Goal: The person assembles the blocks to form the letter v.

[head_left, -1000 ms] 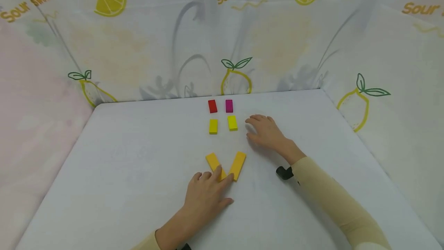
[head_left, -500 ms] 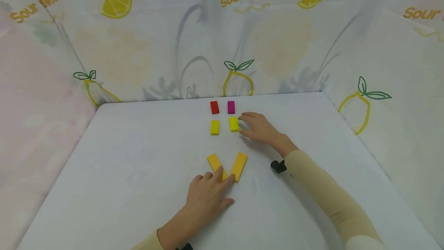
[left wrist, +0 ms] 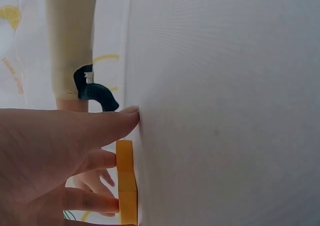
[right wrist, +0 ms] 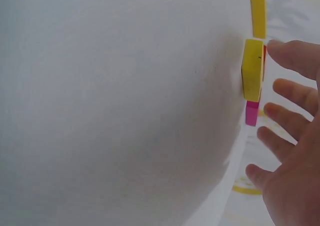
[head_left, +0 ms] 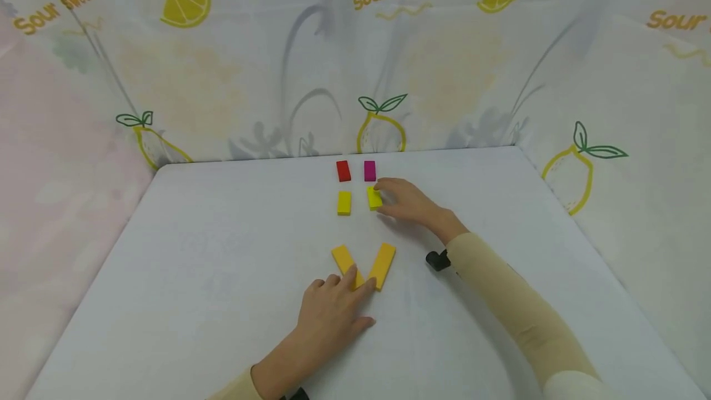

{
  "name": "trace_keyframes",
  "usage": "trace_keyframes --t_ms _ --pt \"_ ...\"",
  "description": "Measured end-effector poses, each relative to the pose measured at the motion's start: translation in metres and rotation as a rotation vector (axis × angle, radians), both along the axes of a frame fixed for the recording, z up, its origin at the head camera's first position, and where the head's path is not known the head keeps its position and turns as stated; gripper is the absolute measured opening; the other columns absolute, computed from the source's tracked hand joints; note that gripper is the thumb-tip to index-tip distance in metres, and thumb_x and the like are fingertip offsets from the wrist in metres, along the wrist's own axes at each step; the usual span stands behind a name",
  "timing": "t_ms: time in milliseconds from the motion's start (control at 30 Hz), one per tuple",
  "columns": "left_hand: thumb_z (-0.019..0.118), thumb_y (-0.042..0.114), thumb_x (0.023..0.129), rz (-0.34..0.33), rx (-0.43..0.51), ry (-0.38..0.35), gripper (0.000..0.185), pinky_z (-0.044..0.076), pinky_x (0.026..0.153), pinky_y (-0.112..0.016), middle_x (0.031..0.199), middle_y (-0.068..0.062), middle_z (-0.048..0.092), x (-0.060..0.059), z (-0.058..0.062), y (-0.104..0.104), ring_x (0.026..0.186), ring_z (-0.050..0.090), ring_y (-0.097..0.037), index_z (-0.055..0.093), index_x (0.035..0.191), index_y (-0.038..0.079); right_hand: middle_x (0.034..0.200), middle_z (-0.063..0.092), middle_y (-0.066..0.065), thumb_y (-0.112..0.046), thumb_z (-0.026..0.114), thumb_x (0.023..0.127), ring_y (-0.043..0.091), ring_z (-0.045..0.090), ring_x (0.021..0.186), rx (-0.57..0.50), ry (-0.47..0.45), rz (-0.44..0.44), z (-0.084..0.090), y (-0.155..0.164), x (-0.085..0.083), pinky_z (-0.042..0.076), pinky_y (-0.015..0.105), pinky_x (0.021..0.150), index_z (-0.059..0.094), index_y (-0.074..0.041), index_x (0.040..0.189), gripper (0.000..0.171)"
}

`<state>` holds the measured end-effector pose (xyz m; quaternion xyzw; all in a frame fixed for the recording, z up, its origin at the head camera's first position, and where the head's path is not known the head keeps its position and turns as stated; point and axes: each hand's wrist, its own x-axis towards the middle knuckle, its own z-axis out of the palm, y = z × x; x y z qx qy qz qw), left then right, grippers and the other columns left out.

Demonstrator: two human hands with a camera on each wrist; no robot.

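My left hand rests two outstretched fingertips on the near ends of two flat orange blocks, the left one and the right one, which lie in a V. In the left wrist view the orange blocks appear edge-on under those fingers, thumb apart. My right hand hovers over the right yellow block, thumb at its near end and fingers by its far end. The right wrist view has the spread fingers apart from that yellow block. Another yellow block lies to its left.
Behind the yellow blocks lie a red block and a magenta block, near the far edge of the white table. A lemon-printed cloth hangs behind and along the sides. Black wrist mount sits under the right wrist.
My right hand has moved left, from beside the right yellow block to over it. The left hand stays on the orange blocks. The blocks keep their places.
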<state>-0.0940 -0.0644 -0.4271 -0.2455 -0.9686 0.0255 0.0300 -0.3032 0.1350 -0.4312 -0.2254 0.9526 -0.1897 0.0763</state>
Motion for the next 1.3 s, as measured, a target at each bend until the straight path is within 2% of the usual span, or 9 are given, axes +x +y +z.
trace_keyframes --t_ms 233,600,867,1033,1300 --pt "0.059 0.067 0.074 0.008 0.012 -0.021 0.064 0.049 0.074 -0.040 0.131 -0.004 0.053 -0.001 0.000 0.000 0.094 0.060 -0.022 0.048 0.130 0.038 0.141 0.045 0.002 -0.030 0.061 0.085 0.021 0.038 0.132 -0.006 0.003 0.014 -0.001 -0.007 -0.002 0.027 0.041 0.113 0.055 -0.015 0.120 0.039" --pt "0.061 0.065 0.073 0.000 0.025 0.004 0.061 0.049 0.073 -0.041 0.129 -0.004 0.054 -0.001 -0.001 -0.003 0.091 0.060 -0.021 0.050 0.127 0.038 0.139 0.046 0.003 -0.022 0.061 0.085 0.022 0.039 0.132 -0.036 -0.031 -0.024 -0.004 -0.012 -0.002 0.029 0.041 0.112 0.054 -0.014 0.118 0.035" --pt "0.060 0.065 0.074 -0.001 0.029 0.003 0.061 0.048 0.074 -0.040 0.130 -0.003 0.054 -0.001 -0.002 -0.002 0.092 0.059 -0.021 0.049 0.128 0.039 0.136 0.050 0.004 -0.020 0.060 0.085 0.023 0.041 0.130 -0.029 -0.049 -0.036 -0.002 -0.012 -0.004 0.029 0.041 0.111 0.054 -0.012 0.120 0.036" --pt "0.060 0.065 0.074 -0.007 0.024 0.009 0.062 0.048 0.073 -0.039 0.130 -0.003 0.054 -0.003 -0.003 0.000 0.092 0.059 -0.021 0.048 0.128 0.039 0.130 0.053 0.002 -0.021 0.061 0.084 0.021 0.045 0.124 -0.031 -0.062 -0.069 -0.001 -0.010 -0.004 0.032 0.041 0.110 0.053 -0.015 0.121 0.038" --pt "0.059 0.067 0.073 -0.004 -0.012 0.002 0.063 0.049 0.073 -0.040 0.130 -0.003 0.054 -0.002 -0.002 0.000 0.092 0.060 -0.021 0.048 0.129 0.039 0.132 0.052 0.000 -0.024 0.063 0.083 0.021 0.044 0.124 -0.064 -0.096 -0.075 -0.003 -0.007 -0.001 0.034 0.043 0.109 0.051 -0.017 0.126 0.045"
